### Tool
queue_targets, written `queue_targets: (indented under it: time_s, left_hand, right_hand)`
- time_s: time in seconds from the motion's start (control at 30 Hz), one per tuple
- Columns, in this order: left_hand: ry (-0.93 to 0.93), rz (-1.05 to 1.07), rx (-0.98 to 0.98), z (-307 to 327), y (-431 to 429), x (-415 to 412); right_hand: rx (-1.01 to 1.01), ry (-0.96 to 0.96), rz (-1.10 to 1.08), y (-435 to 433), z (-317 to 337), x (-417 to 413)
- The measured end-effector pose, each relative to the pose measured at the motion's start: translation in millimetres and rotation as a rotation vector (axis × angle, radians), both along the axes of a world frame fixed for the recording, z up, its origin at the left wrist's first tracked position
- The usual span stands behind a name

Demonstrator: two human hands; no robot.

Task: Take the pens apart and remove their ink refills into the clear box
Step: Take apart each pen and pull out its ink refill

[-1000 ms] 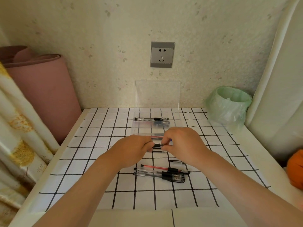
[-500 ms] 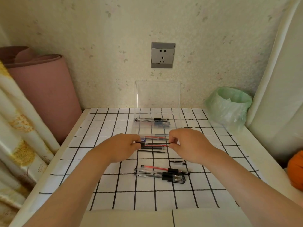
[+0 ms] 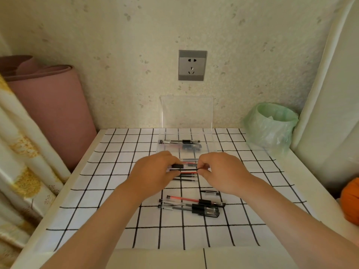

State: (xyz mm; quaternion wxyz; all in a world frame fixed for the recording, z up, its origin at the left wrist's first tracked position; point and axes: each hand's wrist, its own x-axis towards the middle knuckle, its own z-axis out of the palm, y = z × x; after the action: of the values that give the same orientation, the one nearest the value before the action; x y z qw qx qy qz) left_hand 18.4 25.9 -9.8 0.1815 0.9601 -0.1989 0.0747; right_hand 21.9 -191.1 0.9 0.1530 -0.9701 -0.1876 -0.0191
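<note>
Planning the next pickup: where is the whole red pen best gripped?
Probably pinch the red pen at its left barrel from above, thumb on the free far side: it lies flat, with black pens crowding its near side.

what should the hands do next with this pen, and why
Probably draw the right hand rightward until the black refill slips free: it pinches the refill's end, the left hand grips the pen barrel, and the refill looks not yet clear of it.

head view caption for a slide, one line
Left hand holds a pen, right hand pinches its black refill, before the clear box.
</note>
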Motion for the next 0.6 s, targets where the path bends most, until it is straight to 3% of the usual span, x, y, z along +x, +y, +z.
queue_targets:
  time_s: [0.4, 0.6]
  left_hand:
    - [0.152, 0.061, 0.183, -22, -9, 13]
    - [0.167, 0.077, 0.186, -20, -10, 12]
  right_hand:
    - [-0.143, 0.230, -0.121, -17, -5, 8]
    - [-0.167, 0.215, -0.103, -12, -8, 8]
